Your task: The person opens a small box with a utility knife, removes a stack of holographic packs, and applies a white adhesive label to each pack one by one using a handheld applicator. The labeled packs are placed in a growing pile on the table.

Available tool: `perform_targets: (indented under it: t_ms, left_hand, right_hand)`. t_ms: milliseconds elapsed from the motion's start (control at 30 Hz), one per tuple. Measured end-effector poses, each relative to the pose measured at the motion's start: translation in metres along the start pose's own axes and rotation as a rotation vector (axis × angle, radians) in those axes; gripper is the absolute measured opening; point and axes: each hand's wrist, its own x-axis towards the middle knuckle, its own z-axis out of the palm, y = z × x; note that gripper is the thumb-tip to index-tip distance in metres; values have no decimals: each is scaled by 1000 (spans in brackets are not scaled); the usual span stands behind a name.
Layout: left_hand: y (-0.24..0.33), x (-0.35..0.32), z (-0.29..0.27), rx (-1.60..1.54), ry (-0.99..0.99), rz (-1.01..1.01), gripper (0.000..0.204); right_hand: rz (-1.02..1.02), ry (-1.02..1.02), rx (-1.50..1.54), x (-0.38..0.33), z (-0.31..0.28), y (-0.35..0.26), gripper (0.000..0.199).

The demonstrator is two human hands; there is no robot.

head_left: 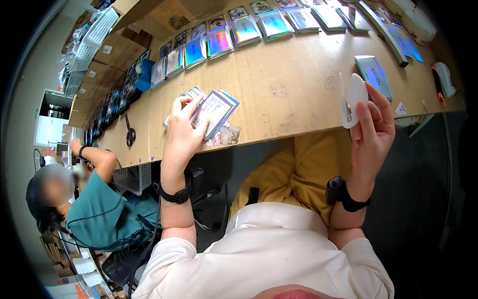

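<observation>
My left hand [182, 124] is closed around a small stack of printed cards [214, 113], held tilted over the table's front edge. Under the stack lies a crumpled, partly clear wrapper [228, 134]. To the right, my raised right hand [372, 124] pinches a thin white piece with rounded ends [355, 94] between thumb and fingers. A narrow strip shows beside that piece, almost edge-on; I cannot tell whether the two are joined. Just behind my right fingers, a stack of shiny holographic packs [372, 74] rests on the table.
Holographic stacks [219, 42] line the table's far side, with picture cards [217, 22] behind them. Scissors [130, 133] lie at left, an orange-and-black cutter [438, 85] at far right. A long metal bar [386, 37] lies back right. A person in teal [102, 214] works at left.
</observation>
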Motion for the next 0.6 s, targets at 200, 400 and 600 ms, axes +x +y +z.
perform_targets:
  t_ms: [200,400,600]
  left_hand:
    - [30,0,3,376,65,122,42]
    - [128,22,2,57,-24,427,38]
    - [206,50,59,-288,-232,485,44]
  right_hand:
    - [24,-30,-77,-4,1,-4,29]
    - [-107,148,16,3,-14,-7,33]
    - [-203,448,-38,27,-55,-16,29]
